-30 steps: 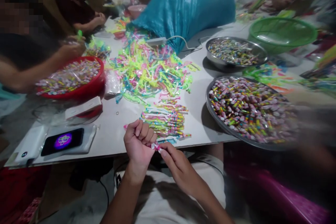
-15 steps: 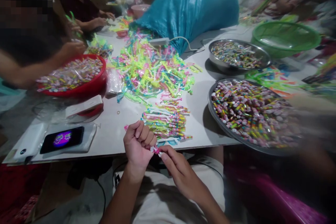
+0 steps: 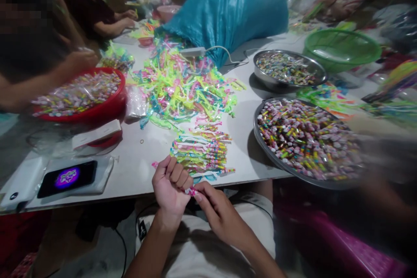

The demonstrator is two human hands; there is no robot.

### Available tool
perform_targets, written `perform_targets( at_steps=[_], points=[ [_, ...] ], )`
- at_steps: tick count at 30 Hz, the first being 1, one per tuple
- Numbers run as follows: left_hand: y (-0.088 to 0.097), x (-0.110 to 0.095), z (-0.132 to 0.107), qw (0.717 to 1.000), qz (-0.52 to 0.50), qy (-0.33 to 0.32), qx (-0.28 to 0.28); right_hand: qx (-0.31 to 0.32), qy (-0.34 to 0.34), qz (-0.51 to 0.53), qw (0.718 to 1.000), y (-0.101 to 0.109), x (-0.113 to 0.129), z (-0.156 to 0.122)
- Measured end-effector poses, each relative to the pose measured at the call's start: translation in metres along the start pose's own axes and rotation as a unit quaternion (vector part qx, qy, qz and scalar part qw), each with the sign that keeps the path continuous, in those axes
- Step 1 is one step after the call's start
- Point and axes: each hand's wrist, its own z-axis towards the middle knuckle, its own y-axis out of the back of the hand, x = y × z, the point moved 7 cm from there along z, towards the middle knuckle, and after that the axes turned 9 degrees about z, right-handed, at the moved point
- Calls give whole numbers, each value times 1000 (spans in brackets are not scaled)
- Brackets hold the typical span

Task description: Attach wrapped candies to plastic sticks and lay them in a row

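My left hand is curled into a fist at the near edge of the table, gripping a thin pink strip whose end pokes out at its left side. My right hand pinches a small wrapped candy against the left hand's fingers. Just beyond my hands lies a neat row of filled candy strips. A loose heap of neon green, pink and blue plastic strips covers the middle of the table. A large metal tray of wrapped candies sits to the right.
A red bowl of candies is at the left under another person's arm. A phone lies at the near left. A smaller metal bowl, green basket and blue sack stand further back.
My hands stay together at the table's edge, working the candy and strip. The view has shifted slightly. The person at the left has moved their hands over the red bowl.
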Motion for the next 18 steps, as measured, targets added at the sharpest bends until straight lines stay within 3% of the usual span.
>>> perform_targets(
  at_steps=[5, 7, 9, 11, 12, 13, 16, 18],
  points=[
    [-9, -5, -7, 997, 49, -37, 35, 29, -17, -41, 999, 5, 1, 2],
    [-15, -24, -9, 985, 120, -116, 51, 36, -23, -90, 995, 19, 4, 6],
    [-13, -56, -5, 953, 194, -229, 42, 27, -11, -134, 991, 41, 10, 16],
    [-2, -94, 8, 886, 327, -329, -2, 0, 37, -179, 983, 69, 19, 30],
    [4, -111, 19, 834, 419, -358, -31, -17, 74, -210, 975, 82, 24, 38],
    [8, -127, 33, 756, 534, -374, -60, -32, 110, -240, 964, 95, 28, 47],
    [21, -161, 88, 619, 703, -345, -67, -41, 184, -304, 934, 117, 28, 77],
    [21, -173, 123, 565, 763, -310, -35, -32, 194, -319, 927, 120, 22, 95]
  ],
)
